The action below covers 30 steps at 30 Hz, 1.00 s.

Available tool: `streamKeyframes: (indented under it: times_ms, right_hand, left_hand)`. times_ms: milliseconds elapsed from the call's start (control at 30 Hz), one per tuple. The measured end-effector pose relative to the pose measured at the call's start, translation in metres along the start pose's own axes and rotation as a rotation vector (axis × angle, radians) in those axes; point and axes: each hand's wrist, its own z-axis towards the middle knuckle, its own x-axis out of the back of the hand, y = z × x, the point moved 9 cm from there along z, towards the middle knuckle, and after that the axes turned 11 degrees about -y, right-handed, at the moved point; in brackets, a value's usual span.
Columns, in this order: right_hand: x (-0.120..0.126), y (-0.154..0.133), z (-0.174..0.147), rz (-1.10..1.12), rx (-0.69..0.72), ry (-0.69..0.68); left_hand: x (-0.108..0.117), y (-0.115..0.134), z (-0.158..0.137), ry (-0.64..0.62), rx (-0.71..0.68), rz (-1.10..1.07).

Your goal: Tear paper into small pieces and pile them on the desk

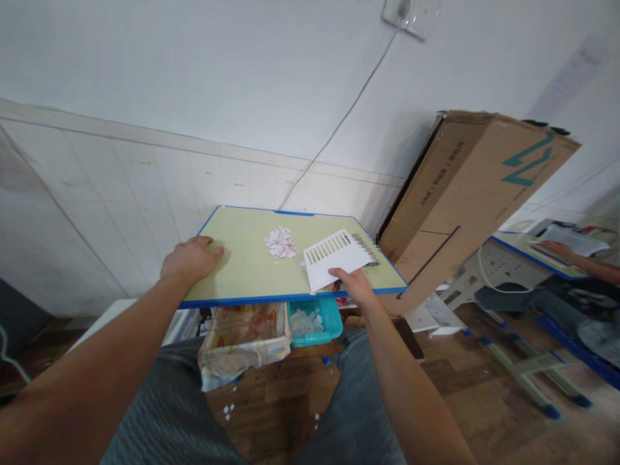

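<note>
My right hand (351, 284) pinches the near edge of a white slotted card (336, 265), thumb on top and fingers underneath. The card is a thin flat sheet with a row of long cut-outs along its far side, and it lies tilted over the right part of the pale green desk top (242, 278). Left of it sits a small heap of white paper pieces (281, 243) with reddish marks. At the desk's left edge rests my left hand (192, 258), holding nothing, thumb apart from the fingers. A blurred patch hides what lies beyond the card's right side.
Under the desk are a cloth-lined basket (245, 345) and a turquoise bin (330, 320) with whitish pieces inside. A tall cardboard box (465, 187) leans at the right against the wall. Farther right, another person's arm (588, 258) rests at a second desk (526, 245).
</note>
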Motion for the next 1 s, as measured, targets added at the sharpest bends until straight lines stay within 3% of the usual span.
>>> streamKeyframes:
  times_ms: [433, 733, 1000]
  right_hand:
    - [-0.003, -0.008, -0.003, 0.001, 0.028, -0.023]
    - [0.012, 0.004, 0.007, 0.040, 0.044, 0.150]
    - [0.011, 0.005, 0.007, 0.008, 0.037, 0.143]
  left_hand:
    - [-0.007, -0.009, 0.010, 0.018, -0.020, -0.009]
    - [-0.005, -0.007, 0.010, 0.020, -0.016, 0.009]
    - [-0.004, -0.006, 0.008, 0.007, -0.017, 0.007]
